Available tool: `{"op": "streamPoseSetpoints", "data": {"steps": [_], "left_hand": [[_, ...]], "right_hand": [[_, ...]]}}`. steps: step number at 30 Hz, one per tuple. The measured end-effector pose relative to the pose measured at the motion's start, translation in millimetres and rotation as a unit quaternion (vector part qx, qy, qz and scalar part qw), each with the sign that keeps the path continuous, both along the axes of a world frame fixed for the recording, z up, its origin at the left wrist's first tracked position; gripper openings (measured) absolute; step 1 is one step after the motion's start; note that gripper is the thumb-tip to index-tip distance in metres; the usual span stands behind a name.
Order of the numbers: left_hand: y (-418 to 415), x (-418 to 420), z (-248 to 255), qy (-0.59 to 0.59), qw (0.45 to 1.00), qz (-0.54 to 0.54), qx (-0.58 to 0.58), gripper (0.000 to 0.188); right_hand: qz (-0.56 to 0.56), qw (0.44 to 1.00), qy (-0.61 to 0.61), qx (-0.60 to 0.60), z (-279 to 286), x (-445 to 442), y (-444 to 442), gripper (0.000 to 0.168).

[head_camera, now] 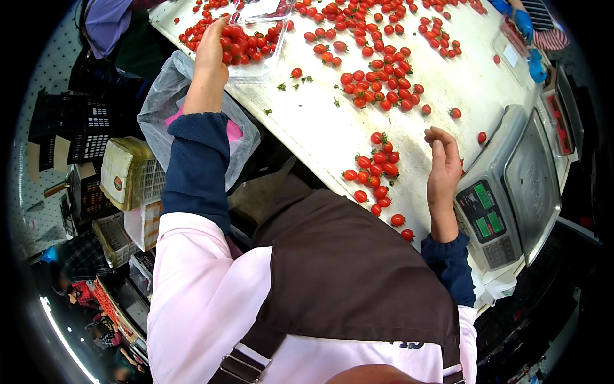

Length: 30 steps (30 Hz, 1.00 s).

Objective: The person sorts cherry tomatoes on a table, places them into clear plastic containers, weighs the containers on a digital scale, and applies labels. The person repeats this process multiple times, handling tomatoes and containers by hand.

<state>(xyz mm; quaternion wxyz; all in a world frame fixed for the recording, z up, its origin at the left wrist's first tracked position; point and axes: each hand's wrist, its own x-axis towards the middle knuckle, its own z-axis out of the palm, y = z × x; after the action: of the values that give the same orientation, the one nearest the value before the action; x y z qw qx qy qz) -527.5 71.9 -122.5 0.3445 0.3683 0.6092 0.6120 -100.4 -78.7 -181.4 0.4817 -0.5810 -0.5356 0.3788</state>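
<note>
My left hand is turned on edge at the near side of a clear plastic clamshell box, its palm towards the box. Against the palm lie red cherry tomatoes, some blurred; whether the hand holds any is hidden. More cherry tomatoes sit inside the box, and its lid lies folded back beyond. My right hand hovers with loosely bent fingers and nothing visible in them, left of a digital scale. Between my hands, a loose group of tomatoes lies on the white tabletop.
A bin with a translucent liner bag stands against the table's left edge. Further tomatoes cover the table's middle and far side. At the far right, a co-worker's blue-gloved hands are near a second scale. Crates are stacked at left.
</note>
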Motion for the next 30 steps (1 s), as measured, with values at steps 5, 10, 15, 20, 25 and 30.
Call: {"op": "streamPoseSetpoints", "data": {"steps": [5,10,15,20,25,30], "left_hand": [[-9.7,-7.0,-24.1,0.306,0.951,-0.031,0.027,0.044],[-93.0,93.9,-16.7,0.36,0.87,-0.336,-0.031,0.049],[-158.1,142.0,-30.0,0.493,0.712,-0.497,-0.049,0.087],[-177.4,181.4,-48.4,0.461,0.704,-0.539,-0.038,0.089],[-185.1,210.4,-57.7,0.464,0.705,-0.537,-0.009,0.082],[-183.1,231.9,-68.1,0.407,0.745,-0.529,-0.015,0.071]], "right_hand": [[0.051,0.993,-0.106,-0.006,3.9,12.7,-19.6,0.025],[0.169,0.939,-0.262,-0.146,37.7,30.1,-48.9,0.059],[0.259,0.872,-0.374,-0.182,43.1,49.7,-89.5,0.094],[0.274,0.881,-0.334,-0.194,21.1,33.3,-104.4,0.101],[0.229,0.91,-0.313,-0.144,5.9,-0.6,-92.5,0.097],[0.178,0.944,-0.259,-0.104,-7.8,-24.3,-72.2,0.089]]}}
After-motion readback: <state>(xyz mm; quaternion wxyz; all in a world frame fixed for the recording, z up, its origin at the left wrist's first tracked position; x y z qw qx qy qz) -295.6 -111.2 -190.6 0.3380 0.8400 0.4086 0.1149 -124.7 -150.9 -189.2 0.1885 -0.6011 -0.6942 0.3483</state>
